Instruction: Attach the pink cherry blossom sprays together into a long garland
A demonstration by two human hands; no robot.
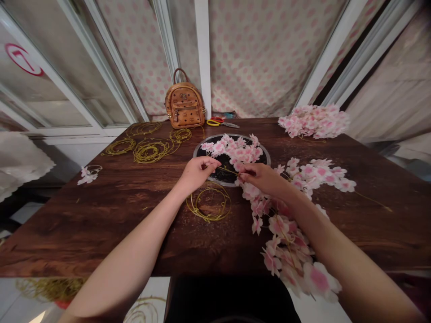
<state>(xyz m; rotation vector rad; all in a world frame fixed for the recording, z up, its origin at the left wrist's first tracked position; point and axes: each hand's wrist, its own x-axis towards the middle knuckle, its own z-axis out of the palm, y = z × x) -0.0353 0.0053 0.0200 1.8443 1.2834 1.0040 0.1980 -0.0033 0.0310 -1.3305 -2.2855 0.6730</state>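
Note:
Between my two hands a thin yellow-green stem [227, 169] runs above a round dark tray [215, 178] with a pale rim. My left hand [200, 172] pinches one end of the stem between thumb and fingers. My right hand [259, 177] is closed on the stem's other end, beside pink-and-white artificial blossoms [257, 204]. That flower garland trails under my right forearm and over the table's front edge. More pink blossoms [240, 150] lie on the tray behind my hands. A coil of yellow-green vine [209, 202] rests on the table just in front of the tray.
Several vine coils [153, 150] lie at the back left, near a brown backpack [185, 105]. Scissors [222, 122] with red and yellow handles lie behind the tray. A flower pile [314, 121] sits back right, a loose spray [318, 175] nearer. A small blossom [88, 175] is at left.

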